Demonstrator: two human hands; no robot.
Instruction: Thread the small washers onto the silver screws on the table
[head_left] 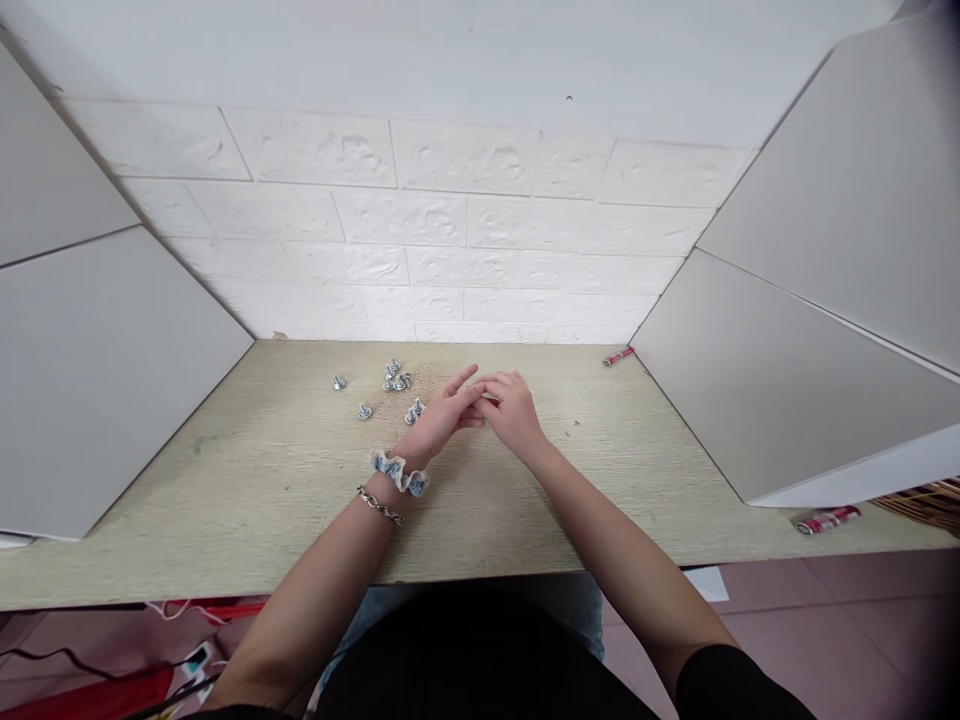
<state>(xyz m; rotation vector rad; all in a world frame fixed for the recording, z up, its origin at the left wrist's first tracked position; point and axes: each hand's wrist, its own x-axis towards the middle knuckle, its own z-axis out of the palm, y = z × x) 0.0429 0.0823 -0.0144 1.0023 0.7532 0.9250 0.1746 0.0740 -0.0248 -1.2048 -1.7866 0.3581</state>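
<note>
Over the middle of the wooden table, my two hands meet. My left hand (447, 412) is open, its fingers stretched out and its thumb raised. My right hand (514, 408) is closed, its bent fingertips pressed against the fingers of my left hand. Anything between them is hidden. Just left of my left hand, partly behind it, stands a pair of silver bolts (413, 411) with wide washers. Farther left, a small cluster of similar bolts (396, 378) lies near the wall, with a single bolt (364, 411) and another lone bolt (339, 382) apart from it.
The pale wooden table (247, 480) ends at a white brick-patterned wall (435, 215). Grey panels stand on the left (97, 370) and right (780, 390). One red battery-like cylinder (619, 356) lies at the back right; another red cylinder (827, 520) is near the front right, beside a wicker edge (926, 502).
</note>
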